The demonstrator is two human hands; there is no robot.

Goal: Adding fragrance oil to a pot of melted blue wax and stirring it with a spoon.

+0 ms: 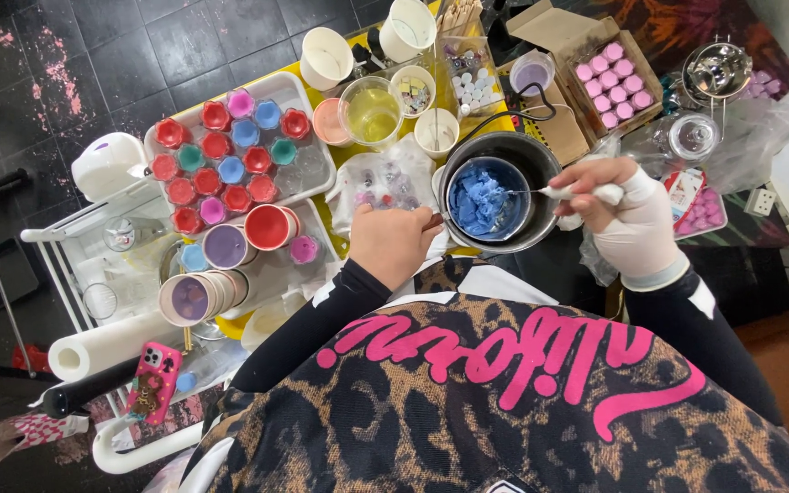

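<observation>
A head-worn camera looks down over a leopard-print top at a crowded tabletop (340, 196) covered in yellow. Far to the left of the hands sit a paper towel roll (107, 345) and a pink-cased phone (154, 376). Closer in, still left of the left hand, a white tray (314, 173) carries small moulds of red, blue, teal and purple wax, with stacked cups (201, 294) just in front of it. The bare left hand (393, 242) lies curled near the body, its grip closed on what looks like the dark handle at the near-left edge of the metal pot (502, 190), though the fingers hide the contact. Directly right of that hand, the pot holds a smaller container of blue wax (486, 201), lumpy and partly melted. Beyond it stands a clear cup of yellow liquid (373, 113). The right hand (634, 219), in a white glove, hovers at the pot's right rim, its grip clenched on the white handle of a thin metal stirrer (541, 192) whose tip reaches into the blue wax. Behind and right of it, a cardboard box (615, 84) holds pink moulds. A judgement: if the left hand loosens while stirring, the pot could tip and spill hot wax on the near edge and clothing; a hard stir could flick blue wax into neighbouring moulds.
</observation>
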